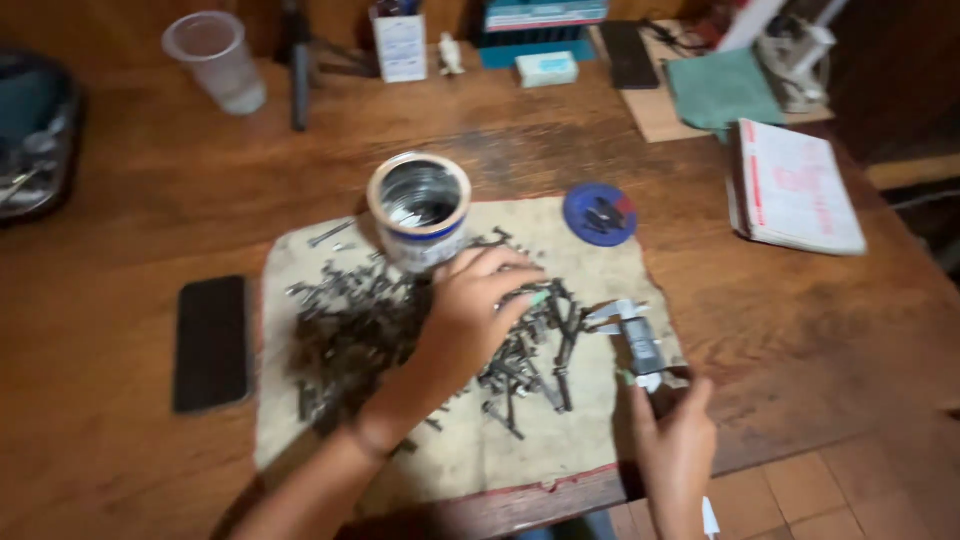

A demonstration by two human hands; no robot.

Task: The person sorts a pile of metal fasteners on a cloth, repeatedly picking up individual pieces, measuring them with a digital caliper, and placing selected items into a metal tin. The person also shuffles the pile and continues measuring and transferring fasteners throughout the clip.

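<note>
Grey, seemingly steel bolts (420, 340) lie heaped under left hand (475, 305).

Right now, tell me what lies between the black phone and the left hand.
In the head view, a pile of dark metal bolts on the beige cloth lies between the black phone and the left hand.

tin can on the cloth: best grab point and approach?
Grip the can round its side wall, coming from the far or left side. It stands upright with an open top, and the left hand and bolts crowd its near side.
</note>
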